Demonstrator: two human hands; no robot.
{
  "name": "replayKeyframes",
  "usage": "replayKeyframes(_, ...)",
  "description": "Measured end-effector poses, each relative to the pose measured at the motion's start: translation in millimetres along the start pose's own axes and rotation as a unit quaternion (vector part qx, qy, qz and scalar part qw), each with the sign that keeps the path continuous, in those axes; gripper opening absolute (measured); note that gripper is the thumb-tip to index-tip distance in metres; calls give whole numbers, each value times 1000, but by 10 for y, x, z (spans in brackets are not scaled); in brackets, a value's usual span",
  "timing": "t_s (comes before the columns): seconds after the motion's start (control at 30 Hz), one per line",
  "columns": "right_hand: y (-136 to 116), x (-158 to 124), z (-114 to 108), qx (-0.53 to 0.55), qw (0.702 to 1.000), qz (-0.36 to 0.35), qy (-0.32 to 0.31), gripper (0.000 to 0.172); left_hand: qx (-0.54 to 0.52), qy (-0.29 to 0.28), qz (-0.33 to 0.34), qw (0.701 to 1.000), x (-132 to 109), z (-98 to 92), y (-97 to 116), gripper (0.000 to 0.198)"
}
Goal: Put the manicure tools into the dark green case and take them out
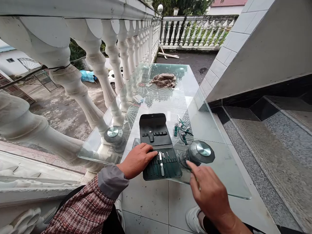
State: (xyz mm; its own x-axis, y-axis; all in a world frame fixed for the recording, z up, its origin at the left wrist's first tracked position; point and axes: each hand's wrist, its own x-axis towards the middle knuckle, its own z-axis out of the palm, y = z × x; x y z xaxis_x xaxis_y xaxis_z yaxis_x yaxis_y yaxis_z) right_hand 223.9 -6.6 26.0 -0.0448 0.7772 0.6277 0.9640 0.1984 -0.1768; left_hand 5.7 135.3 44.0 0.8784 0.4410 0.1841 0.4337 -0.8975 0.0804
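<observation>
A black folding manicure case [159, 139] lies unfolded at the near edge of the glass table, its lower panel dark green. Slim metal tools stand in that panel's loops, among them silver tweezers [161, 164]. My left hand [139, 160] is on the case's left side, fingers bent and thumb reaching over the tops of the tools. To the right of the case, my right hand [211, 190] is closed in the air, index finger and thumb around a thin greenish thing mostly hidden by the fingers. Several green-handled clippers and small scissors [182, 128] lie beyond the case, to its right.
The glass table [219, 156] has round metal-capped supports [202, 149] near its front corners. A brown cloth [163, 80] and a small card [138, 98] lie farther back. White balusters [80, 94] stand along the left; stone steps [275, 139] rise on the right.
</observation>
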Motion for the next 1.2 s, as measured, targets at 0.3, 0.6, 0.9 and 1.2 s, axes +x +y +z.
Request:
replayKeyframes(0.3, 176, 23, 88, -115, 992, 22, -37, 25, 8, -3, 0, 1000, -5, 3, 1, 22)
replayKeyframes(0.6, 99, -38, 151, -37, 996, -50, -65, 29, 11, -3, 2, 1000, -10, 23, -8, 21)
replayKeyframes(0.9, 139, -243, 76, -20, 991, -134, 2, 26, 6, -6, 0, 1000, -12, 9, -5, 21)
replayKeyframes(1.2, 174, -238, -170, 31, 981, -191, 25, 28, 6, 1, 4, 1000, -13, 24, -8, 20)
